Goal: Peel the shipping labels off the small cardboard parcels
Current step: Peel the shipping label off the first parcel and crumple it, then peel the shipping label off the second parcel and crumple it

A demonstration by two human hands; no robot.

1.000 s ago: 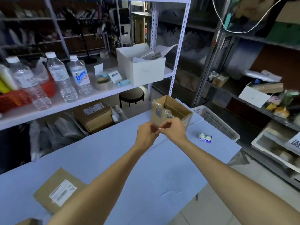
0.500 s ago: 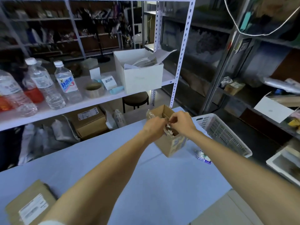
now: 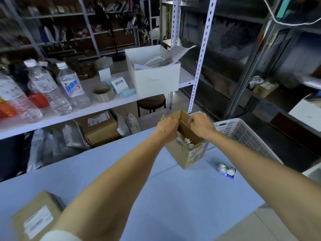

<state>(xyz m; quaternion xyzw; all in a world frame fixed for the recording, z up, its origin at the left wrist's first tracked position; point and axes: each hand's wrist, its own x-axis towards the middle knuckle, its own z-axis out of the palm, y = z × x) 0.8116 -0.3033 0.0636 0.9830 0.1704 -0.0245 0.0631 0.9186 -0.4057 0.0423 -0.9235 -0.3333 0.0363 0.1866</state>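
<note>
An open brown cardboard box (image 3: 188, 156) stands on the blue table (image 3: 173, 197) with crumpled peeled labels (image 3: 186, 142) inside it. My left hand (image 3: 166, 126) is curled over the box's left rim. My right hand (image 3: 202, 126) hangs over the right side of the opening with its fingers curled down into it; what they hold is hidden. A flat cardboard parcel (image 3: 22, 216) with a white shipping label (image 3: 38, 221) lies at the near left, partly behind my left arm.
A crumpled blue-and-white wad (image 3: 225, 170) lies on the table right of the box. A white plastic basket (image 3: 243, 134) sits at the table's far right edge. Behind it, a shelf carries water bottles (image 3: 69, 89), a tape roll (image 3: 102, 93) and a white carton (image 3: 156, 80).
Both hands, which held a peeled label between them above the box, have come down to the box's opening. The view has tilted down and closer.
</note>
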